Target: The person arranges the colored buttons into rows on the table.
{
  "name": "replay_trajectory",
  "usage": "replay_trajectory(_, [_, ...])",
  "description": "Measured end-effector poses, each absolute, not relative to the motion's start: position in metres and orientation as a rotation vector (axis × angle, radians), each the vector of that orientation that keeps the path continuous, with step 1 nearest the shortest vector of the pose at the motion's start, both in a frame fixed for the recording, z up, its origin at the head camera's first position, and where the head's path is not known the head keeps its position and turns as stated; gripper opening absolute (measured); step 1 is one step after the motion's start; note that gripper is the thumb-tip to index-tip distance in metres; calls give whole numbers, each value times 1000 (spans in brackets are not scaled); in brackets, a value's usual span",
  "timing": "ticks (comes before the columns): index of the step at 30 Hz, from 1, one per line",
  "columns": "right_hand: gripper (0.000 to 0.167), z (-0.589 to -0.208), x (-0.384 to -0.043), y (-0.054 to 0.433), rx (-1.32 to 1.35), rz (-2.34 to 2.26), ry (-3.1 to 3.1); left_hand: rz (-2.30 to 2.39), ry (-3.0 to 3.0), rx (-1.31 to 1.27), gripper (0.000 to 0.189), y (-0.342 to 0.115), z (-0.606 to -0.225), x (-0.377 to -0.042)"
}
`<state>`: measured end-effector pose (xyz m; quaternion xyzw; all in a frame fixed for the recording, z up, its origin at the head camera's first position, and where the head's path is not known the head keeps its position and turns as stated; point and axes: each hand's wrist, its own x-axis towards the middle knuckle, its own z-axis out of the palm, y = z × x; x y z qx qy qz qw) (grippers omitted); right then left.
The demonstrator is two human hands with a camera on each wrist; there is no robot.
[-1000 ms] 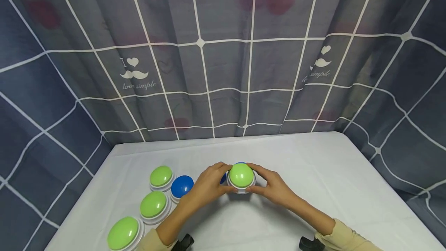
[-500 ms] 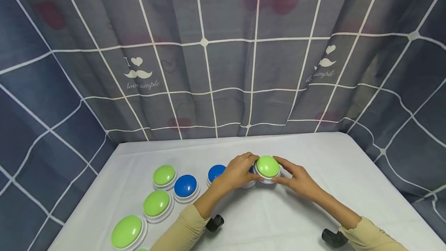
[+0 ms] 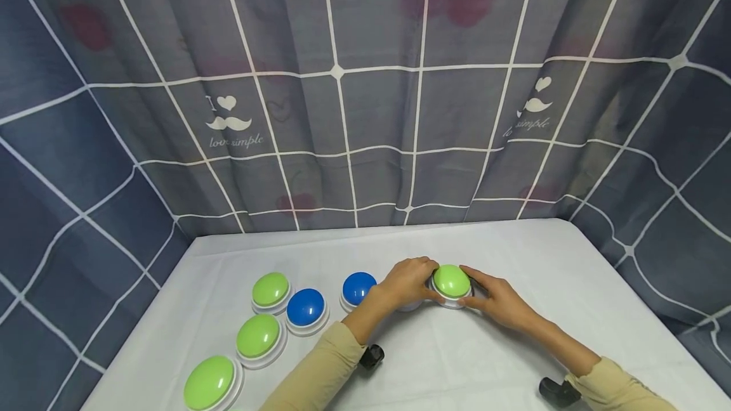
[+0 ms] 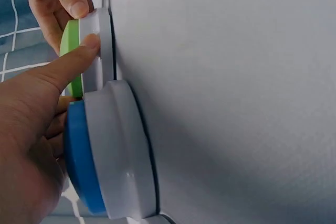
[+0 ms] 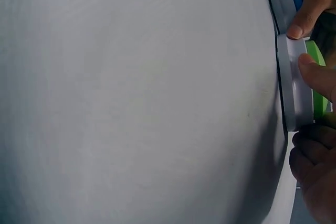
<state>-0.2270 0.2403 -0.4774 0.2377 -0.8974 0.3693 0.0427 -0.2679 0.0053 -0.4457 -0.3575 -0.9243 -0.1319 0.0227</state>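
Observation:
A green dome push button [image 3: 452, 281] with a round white base is held between both hands, right of the table's middle. My left hand [image 3: 407, 283] pinches its left side, thumb in front and fingers behind. From the other side my right hand [image 3: 501, 300] grips it the same way. In the right wrist view the base of the green button [image 5: 297, 83] sits flat on the table. Close against it stands a blue push button [image 4: 81, 156], clear in the left wrist view; in the head view my left hand mostly covers it.
Another blue button [image 3: 358, 288] stands left of my left hand. Farther left are a blue button [image 3: 305, 307] and green buttons [image 3: 271, 289], [image 3: 258, 335], [image 3: 209, 382] on the white table [image 3: 480, 373]. A grey checked curtain [image 3: 377, 113] encloses the back and sides.
Both hands have carried the green button to the right, past the blue buttons, and lowered it onto the table. Blue buttons formerly behind the left arm have come partly into view.

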Motion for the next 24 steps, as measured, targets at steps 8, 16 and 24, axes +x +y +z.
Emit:
replay_trajectory(8, [72, -475, -227, 237, 748, 1112, -2758, -416, -2856, -1125, 59, 3, -447, -272])
replay_trajectory(16, [76, -476, -228, 231, 742, 1053, -2780, -432, -2873, -1117, 61, -3, -448, -274])
replay_trajectory(24, [78, -477, -226, 227, 735, 1023, -2800, -455, -2866, -1143, 62, -8, -450, -276])
